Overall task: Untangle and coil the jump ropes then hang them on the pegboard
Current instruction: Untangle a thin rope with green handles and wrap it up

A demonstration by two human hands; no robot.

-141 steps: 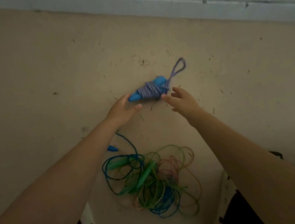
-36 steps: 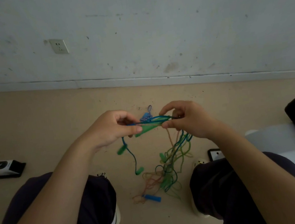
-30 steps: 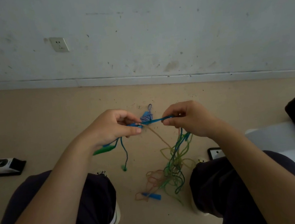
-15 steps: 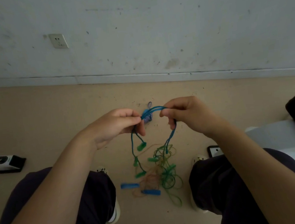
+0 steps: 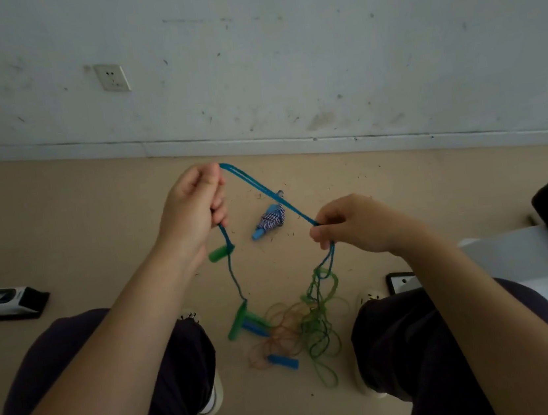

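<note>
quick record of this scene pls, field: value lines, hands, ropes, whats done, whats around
left hand: raised, grips the blue rope
right hand: lower, pinches the same rope
blue rope: doubled strand taut between the hands, ends hanging down
tangle: green, orange and blue ropes on the floor between the feet
coiled rope: wrapped bundle lying near the wall
pegboard: not in view

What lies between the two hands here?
In the head view, a doubled blue rope spans from the left hand to the right hand; behind it, a coiled rope bundle lies on the floor.
</note>
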